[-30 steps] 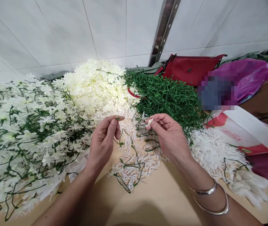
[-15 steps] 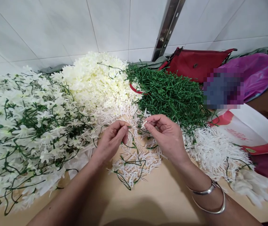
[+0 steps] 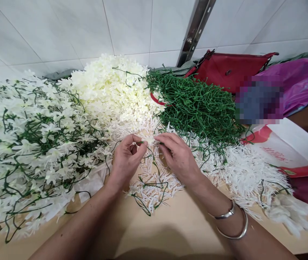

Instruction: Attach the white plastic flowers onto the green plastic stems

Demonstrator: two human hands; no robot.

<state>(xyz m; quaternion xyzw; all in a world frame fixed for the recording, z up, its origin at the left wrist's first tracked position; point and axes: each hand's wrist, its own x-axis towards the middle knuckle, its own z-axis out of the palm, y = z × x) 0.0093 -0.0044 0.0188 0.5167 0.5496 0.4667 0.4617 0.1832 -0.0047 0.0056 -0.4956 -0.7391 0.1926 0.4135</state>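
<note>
So the thing being worked on is a thin green plastic stem [image 3: 150, 162], wiry and curly, running from the fingertips down over a scatter of white spiky plastic pieces [image 3: 154, 187] on the tan tabletop [image 3: 181, 231], right in the middle of the view. The left hand [image 3: 125, 160] has thumb and forefinger pinched together on the top end of that stem, other fingers curled in loosely. The right hand [image 3: 177, 155] sits just beside it, palm down, fingertips pressed together around a small white bit right where the 2 hands nearly meet; I can't really tell what that bit is since the fingers cover most of it. There are 2 silver bangles [image 3: 231, 224] on the right wrist. Moving outward: straight behind the hands is a heap of cream flower heads [image 3: 113, 90], and next to it on the right a tangled pile of bare green stems [image 3: 199, 108]. The whole left side is buried under finished sprays of white flowers on green stems [image 3: 26, 144]. More white spiky bits [image 3: 246, 173] spread out to the right. Further back there's a red bag [image 3: 229, 68] against the tiled wall [image 3: 62, 32], a purple plastic bag [image 3: 302, 79], and a red and white bag [image 3: 284, 151] by the right edge.
</note>
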